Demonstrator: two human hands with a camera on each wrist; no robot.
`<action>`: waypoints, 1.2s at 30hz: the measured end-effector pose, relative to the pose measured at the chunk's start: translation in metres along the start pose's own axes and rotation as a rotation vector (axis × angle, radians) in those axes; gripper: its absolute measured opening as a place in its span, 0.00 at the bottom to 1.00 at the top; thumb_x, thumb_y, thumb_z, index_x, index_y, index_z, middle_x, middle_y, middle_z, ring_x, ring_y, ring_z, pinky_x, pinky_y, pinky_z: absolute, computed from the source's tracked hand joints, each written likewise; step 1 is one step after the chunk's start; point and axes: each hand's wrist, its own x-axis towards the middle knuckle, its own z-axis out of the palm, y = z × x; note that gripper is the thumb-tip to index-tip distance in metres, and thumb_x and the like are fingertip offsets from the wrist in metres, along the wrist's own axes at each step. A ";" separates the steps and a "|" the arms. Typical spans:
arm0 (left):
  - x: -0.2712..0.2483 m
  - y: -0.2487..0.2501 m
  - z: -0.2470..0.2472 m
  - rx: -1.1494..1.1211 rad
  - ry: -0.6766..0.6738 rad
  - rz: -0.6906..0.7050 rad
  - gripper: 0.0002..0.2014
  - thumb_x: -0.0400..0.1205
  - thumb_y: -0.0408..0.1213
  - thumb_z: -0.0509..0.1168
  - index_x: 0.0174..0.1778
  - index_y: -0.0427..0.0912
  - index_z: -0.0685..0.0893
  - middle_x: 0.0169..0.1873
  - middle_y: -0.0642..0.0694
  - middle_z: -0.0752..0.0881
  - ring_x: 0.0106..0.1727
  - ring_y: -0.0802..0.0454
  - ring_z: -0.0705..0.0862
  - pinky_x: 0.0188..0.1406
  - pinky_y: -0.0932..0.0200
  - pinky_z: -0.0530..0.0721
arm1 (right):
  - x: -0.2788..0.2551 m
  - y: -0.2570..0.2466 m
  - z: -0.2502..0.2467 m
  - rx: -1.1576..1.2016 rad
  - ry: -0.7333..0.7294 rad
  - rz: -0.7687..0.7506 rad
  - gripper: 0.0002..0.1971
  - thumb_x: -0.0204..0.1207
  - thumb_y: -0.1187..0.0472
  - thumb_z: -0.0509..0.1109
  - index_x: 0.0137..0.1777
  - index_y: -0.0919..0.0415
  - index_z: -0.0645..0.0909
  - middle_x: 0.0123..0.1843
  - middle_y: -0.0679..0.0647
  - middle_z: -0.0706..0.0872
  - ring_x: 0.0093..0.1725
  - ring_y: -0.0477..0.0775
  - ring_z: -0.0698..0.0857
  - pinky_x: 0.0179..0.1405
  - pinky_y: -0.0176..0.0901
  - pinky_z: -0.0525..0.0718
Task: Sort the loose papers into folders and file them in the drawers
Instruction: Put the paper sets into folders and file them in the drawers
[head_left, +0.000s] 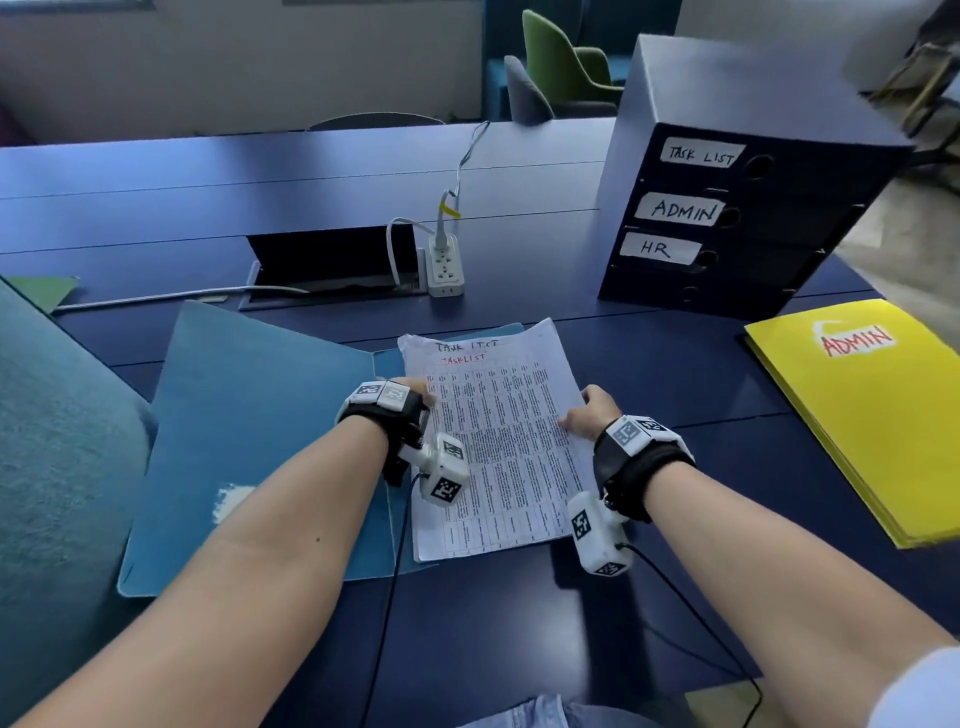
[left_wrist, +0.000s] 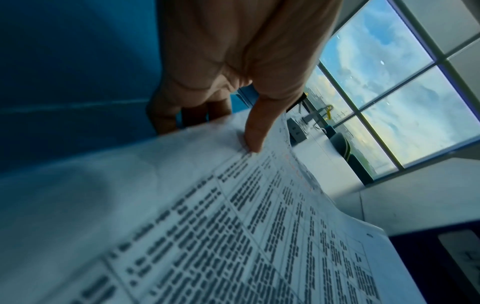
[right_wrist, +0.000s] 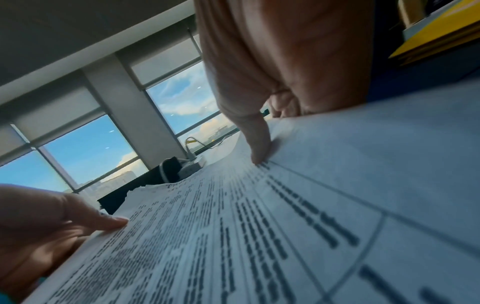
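A thin stack of white printed sheets headed "TASK LIST" (head_left: 498, 447) lies on the open blue card folder (head_left: 249, 447), its right part overhanging onto the dark blue tabletop (head_left: 675, 395). The left hand (head_left: 410, 397) pinches the stack's left edge, thumb on top and the other fingers (left_wrist: 166, 115) tucked beneath. The right hand (head_left: 589, 413) does the same at the right edge, thumb pressing the printed face; its lower fingers are mostly hidden. The paper looks light and floppy, already bowing between the two grips, and loose sheets would likely slide apart, so holding both long edges near the middle seems sound, with the stack squared before the folder's cover closes. A yellow folder marked "ADMIN" (head_left: 862, 415) lies well apart to the right, and the dark drawer cabinet with handwritten labels (head_left: 737, 218) stands behind; its top drawer reads "TASK LIST", the likely destination
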 end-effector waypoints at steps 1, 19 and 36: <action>0.009 0.001 0.004 -0.026 -0.008 -0.018 0.04 0.74 0.38 0.71 0.42 0.44 0.85 0.65 0.39 0.80 0.54 0.44 0.82 0.56 0.59 0.84 | 0.000 0.006 -0.008 0.013 0.025 0.013 0.11 0.75 0.66 0.70 0.50 0.60 0.70 0.50 0.55 0.77 0.53 0.56 0.78 0.53 0.45 0.75; 0.014 0.096 0.101 0.094 -0.108 0.173 0.28 0.77 0.34 0.69 0.71 0.32 0.70 0.68 0.36 0.77 0.62 0.44 0.78 0.63 0.54 0.76 | -0.010 0.091 -0.093 0.041 0.188 0.286 0.28 0.80 0.64 0.65 0.77 0.69 0.61 0.76 0.63 0.69 0.73 0.64 0.72 0.67 0.50 0.71; 0.032 0.084 0.077 0.045 -0.226 0.205 0.21 0.77 0.22 0.65 0.68 0.28 0.76 0.67 0.37 0.78 0.69 0.40 0.77 0.70 0.52 0.73 | 0.009 0.052 -0.080 0.013 0.171 0.146 0.11 0.81 0.67 0.58 0.62 0.62 0.68 0.54 0.60 0.76 0.47 0.61 0.75 0.42 0.43 0.69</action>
